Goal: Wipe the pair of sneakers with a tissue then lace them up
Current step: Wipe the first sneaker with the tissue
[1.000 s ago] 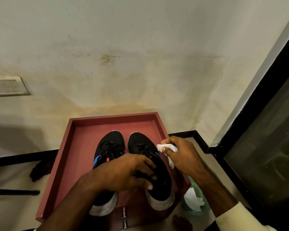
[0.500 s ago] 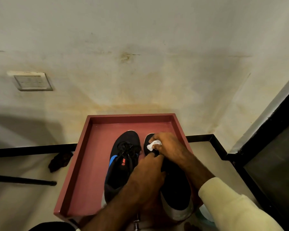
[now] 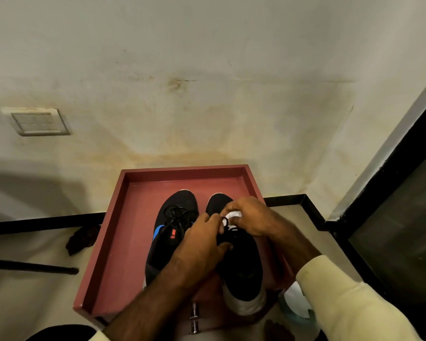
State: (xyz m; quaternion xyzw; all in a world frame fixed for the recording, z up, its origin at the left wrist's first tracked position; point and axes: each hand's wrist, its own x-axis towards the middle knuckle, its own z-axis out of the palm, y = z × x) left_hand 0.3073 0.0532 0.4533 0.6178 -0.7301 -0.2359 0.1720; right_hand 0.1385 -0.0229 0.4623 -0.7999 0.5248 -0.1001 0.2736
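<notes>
Two black sneakers with white soles stand side by side in a red tray (image 3: 113, 239), toes toward the wall. The left sneaker (image 3: 169, 232) has a blue stripe, an orange logo and loose black laces. My left hand (image 3: 202, 244) grips the right sneaker (image 3: 241, 269) at its lace area. My right hand (image 3: 251, 217) holds a crumpled white tissue (image 3: 234, 214) against the top of that sneaker, just behind the toe. A black lace loop shows between my two hands.
The tray stands against a stained wall. A green container with white tissue (image 3: 294, 301) sits low at the right. A dark rag (image 3: 83, 238) and a black bar (image 3: 32, 268) lie on the floor at the left. A dark glass panel (image 3: 401, 230) runs along the right.
My right hand carried the tissue from the right sneaker's outer side onto its top near the toe. My left hand slid forward to the laces. The view shifted left.
</notes>
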